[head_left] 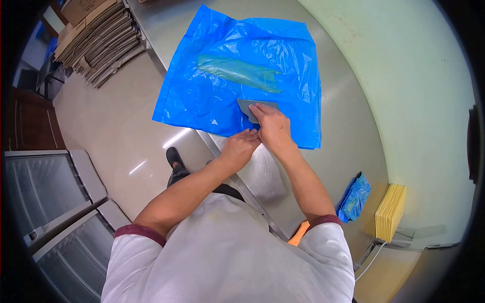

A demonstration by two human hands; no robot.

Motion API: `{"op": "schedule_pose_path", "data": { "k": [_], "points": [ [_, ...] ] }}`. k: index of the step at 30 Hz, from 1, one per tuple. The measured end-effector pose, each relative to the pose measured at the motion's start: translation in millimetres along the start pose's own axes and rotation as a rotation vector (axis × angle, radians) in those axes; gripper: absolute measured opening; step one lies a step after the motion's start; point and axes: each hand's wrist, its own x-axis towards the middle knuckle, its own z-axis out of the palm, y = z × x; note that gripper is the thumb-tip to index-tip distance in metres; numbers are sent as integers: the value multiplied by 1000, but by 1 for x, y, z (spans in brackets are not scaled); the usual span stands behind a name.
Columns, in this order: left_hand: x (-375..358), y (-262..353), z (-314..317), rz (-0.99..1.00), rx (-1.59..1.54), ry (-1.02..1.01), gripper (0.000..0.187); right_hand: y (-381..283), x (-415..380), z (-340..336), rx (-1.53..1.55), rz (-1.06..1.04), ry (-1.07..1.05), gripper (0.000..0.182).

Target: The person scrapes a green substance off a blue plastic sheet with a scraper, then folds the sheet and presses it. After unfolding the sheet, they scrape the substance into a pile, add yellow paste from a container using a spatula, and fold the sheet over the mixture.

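A large blue plastic bag lies spread over the metal table, creased and shiny. Across its middle runs a crinkled, elongated green patch. My right hand grips a flat grey scraper, whose straight edge rests against the bag just below the green patch. Close beside it, my left hand has its fingers closed at the bag's near edge, right by my right wrist. The edge between those fingers is partly hidden.
The steel table runs along a pale wall. On it, to the right, sit a folded blue packet and a yellow ribbed block. An orange object shows by my right sleeve. Flattened cardboard is stacked at far left, above glass-topped cabinets.
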Motion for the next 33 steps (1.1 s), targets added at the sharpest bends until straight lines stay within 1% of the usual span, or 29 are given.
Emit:
{"op": "schedule_pose_path", "data": {
  "k": [1,2,4,5,7,8,11,14,15,17,20,23,26,29,32,33],
  "points": [
    [0,0,0,5,1,13,32,-1,3,-5,8,-4,5,47],
    [-1,-1,-1,9,3,24,32,-4,-1,-13,18,49,-82,47],
    [-4,0,-5,-37,-1,-86,29,-22,-12,-39,41,146,-264,46],
    [-6,0,-5,-66,-5,-143,27,-23,-17,-37,36,102,-230,42],
    [-5,4,-11,-152,-8,-255,16,-24,-26,-31,35,36,-167,33],
    [-4,6,-13,-193,-11,-312,12,-24,-23,-29,37,52,-187,32],
    [2,7,-18,-211,-55,-353,16,-19,-14,-8,-21,42,-122,44],
    [-1,4,-9,-133,-1,-191,23,-17,10,3,-59,114,-190,44],
    [-2,6,-8,-142,-27,-180,25,-16,15,5,-69,118,-182,43],
    [2,6,-9,-147,-71,-146,29,-12,27,9,-98,122,-150,42],
    [5,8,-12,-104,-65,-109,32,-2,24,15,-82,57,2,40],
    [2,5,-9,-56,-55,-75,30,-18,18,-26,24,132,-278,41],
    [-4,5,-9,-312,2,-442,27,-48,8,-49,75,130,-505,40],
    [-8,7,-6,-247,-92,-195,20,-50,5,-25,97,97,-345,39],
    [-2,8,-2,-104,-28,19,13,-43,11,5,30,22,-86,39],
    [-2,6,-3,-141,1,-73,13,-38,20,13,12,42,-88,39]
  ]
}}
